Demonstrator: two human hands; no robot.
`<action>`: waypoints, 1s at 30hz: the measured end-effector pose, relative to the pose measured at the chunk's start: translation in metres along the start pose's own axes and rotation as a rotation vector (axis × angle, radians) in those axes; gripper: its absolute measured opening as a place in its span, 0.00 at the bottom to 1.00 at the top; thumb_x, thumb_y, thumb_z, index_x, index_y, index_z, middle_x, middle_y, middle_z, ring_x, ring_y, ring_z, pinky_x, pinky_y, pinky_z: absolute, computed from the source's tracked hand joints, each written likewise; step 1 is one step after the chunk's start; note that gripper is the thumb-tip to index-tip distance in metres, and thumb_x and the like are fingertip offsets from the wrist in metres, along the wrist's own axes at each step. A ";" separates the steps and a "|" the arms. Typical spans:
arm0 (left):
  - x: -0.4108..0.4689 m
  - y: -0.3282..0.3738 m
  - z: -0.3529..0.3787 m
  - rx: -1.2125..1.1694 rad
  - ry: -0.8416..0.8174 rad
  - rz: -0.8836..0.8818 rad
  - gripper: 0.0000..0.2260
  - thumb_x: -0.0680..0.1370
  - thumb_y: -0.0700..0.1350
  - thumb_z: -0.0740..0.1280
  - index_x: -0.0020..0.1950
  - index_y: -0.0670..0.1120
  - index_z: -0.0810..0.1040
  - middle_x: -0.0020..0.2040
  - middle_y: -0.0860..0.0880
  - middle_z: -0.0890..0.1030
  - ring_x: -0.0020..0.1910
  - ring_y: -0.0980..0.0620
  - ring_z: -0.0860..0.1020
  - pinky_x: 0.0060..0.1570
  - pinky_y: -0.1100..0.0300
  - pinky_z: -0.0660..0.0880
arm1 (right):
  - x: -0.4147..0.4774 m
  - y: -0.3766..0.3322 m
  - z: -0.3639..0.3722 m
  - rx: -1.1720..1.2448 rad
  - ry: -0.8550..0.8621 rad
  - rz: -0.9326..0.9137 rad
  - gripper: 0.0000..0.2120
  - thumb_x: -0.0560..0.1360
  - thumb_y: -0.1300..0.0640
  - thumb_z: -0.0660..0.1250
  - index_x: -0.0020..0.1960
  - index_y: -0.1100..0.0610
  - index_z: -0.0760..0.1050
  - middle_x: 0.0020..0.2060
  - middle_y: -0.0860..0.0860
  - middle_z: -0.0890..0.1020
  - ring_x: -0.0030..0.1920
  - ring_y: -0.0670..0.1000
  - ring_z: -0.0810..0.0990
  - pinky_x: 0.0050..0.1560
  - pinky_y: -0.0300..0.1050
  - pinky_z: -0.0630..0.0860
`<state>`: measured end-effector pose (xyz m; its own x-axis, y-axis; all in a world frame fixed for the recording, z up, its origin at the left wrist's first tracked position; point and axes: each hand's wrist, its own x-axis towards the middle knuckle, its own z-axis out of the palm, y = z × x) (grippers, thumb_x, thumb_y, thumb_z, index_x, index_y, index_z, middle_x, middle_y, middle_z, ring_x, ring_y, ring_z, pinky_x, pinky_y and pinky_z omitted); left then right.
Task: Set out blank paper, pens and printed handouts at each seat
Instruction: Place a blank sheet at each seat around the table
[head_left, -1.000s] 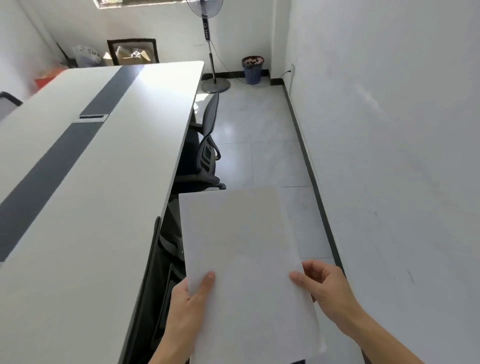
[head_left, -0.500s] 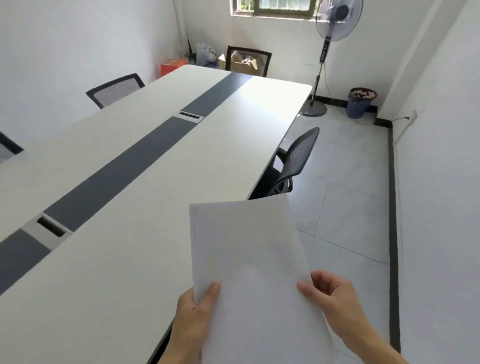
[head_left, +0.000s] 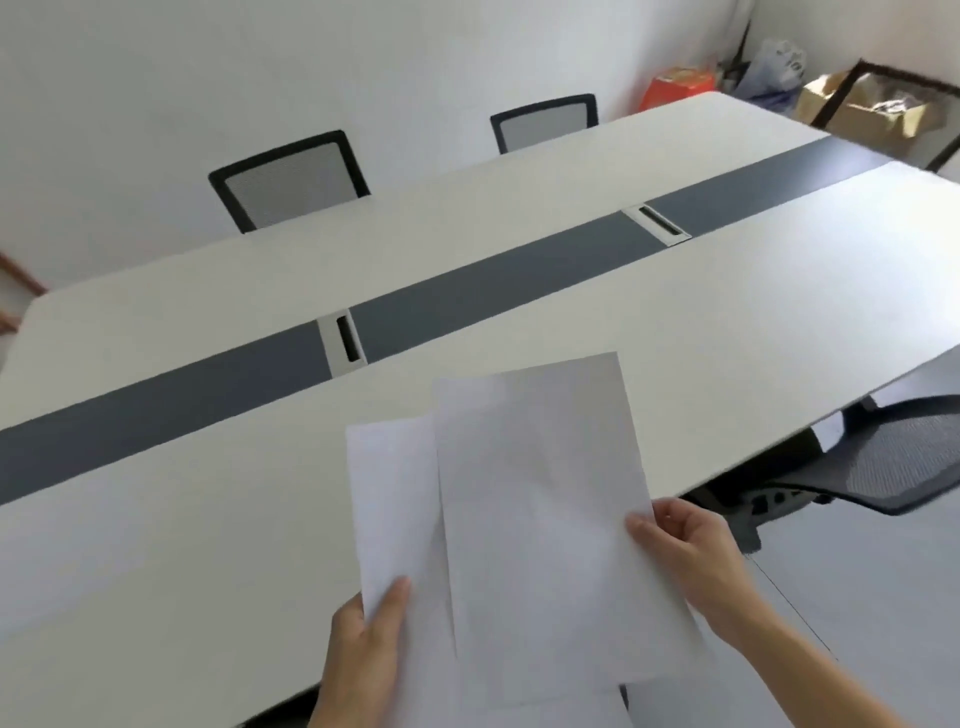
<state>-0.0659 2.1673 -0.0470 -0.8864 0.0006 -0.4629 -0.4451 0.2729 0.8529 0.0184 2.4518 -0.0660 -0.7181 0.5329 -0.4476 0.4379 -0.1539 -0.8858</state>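
Note:
I hold blank white paper above the near edge of a long white conference table (head_left: 208, 519). My left hand (head_left: 363, 654) pinches a lower sheet (head_left: 395, 499) at its bottom left, thumb on top. My right hand (head_left: 696, 561) pinches the right edge of an upper sheet (head_left: 545, 493), which is slid to the right and fanned off the lower one. No pens or printed handouts are in view.
A dark grey strip (head_left: 467, 291) with two cable slots runs down the table's middle. Two mesh chairs (head_left: 291, 179) stand at the far side against the wall, and another chair (head_left: 893, 462) is tucked under the near side at right. Boxes and bags (head_left: 857, 104) fill the far right corner.
My view has swung left from the aisle and wall onto the table. The single stack has split into two fanned sheets, the upper one drawn right by my right hand.

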 end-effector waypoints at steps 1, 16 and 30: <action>-0.001 -0.001 -0.002 -0.010 0.067 -0.022 0.06 0.78 0.44 0.67 0.41 0.47 0.80 0.40 0.54 0.84 0.46 0.51 0.81 0.44 0.58 0.75 | 0.020 -0.007 0.002 -0.027 -0.020 -0.006 0.04 0.76 0.61 0.70 0.43 0.61 0.81 0.38 0.57 0.86 0.35 0.53 0.84 0.39 0.50 0.81; -0.044 -0.028 -0.025 -0.218 0.497 -0.170 0.06 0.79 0.43 0.65 0.45 0.49 0.80 0.46 0.53 0.83 0.48 0.49 0.80 0.56 0.51 0.73 | 0.230 0.014 0.101 -0.571 -0.097 0.042 0.07 0.72 0.60 0.65 0.43 0.63 0.80 0.42 0.61 0.84 0.38 0.59 0.80 0.38 0.48 0.77; -0.017 -0.008 -0.044 -0.140 0.328 -0.126 0.06 0.79 0.41 0.65 0.42 0.46 0.75 0.43 0.54 0.78 0.51 0.47 0.76 0.55 0.53 0.70 | 0.197 0.017 0.069 -0.848 0.010 0.102 0.22 0.75 0.56 0.65 0.69 0.54 0.70 0.58 0.54 0.80 0.54 0.57 0.79 0.53 0.51 0.77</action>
<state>-0.0529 2.1223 -0.0357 -0.8073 -0.3384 -0.4834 -0.5459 0.1171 0.8297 -0.1528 2.4970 -0.1777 -0.6501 0.5585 -0.5152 0.7598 0.4714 -0.4477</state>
